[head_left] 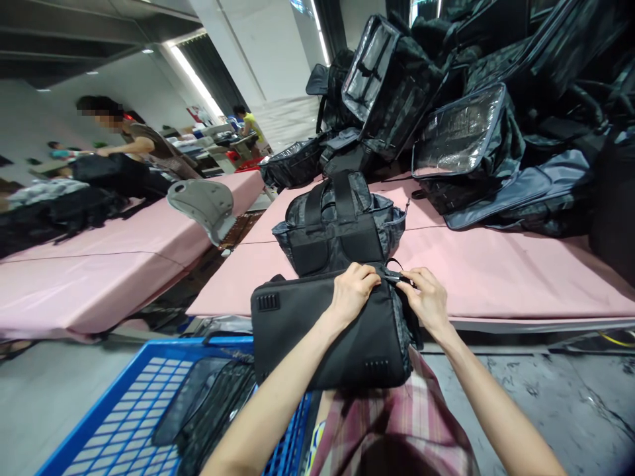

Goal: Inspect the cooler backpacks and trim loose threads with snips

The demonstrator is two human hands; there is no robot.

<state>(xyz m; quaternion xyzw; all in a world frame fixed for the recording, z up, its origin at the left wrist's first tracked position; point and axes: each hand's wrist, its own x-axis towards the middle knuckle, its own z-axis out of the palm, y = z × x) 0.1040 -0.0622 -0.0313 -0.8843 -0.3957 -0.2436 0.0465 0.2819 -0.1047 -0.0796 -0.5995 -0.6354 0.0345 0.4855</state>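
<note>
A black bag (317, 330) rests on my lap, its flat padded base facing me. My left hand (353, 291) is closed on the bag's top edge, fingers pinched by the zipper line. My right hand (425, 299) is closed too, pinching the small metal zipper pull (394, 277) at the bag's upper right corner. The two hands sit close together, a few centimetres apart. Just behind them, a second dark bag (340, 221) with black straps stands upright on the pink table (496, 277).
A blue plastic crate (124, 410) with black mesh pieces stands at my lower left. A heap of dark bags (446, 99) with clear panels fills the table's back right. Another pink table (99, 264) at the left has a person working at it. A grey chair back (203, 205) stands between the tables.
</note>
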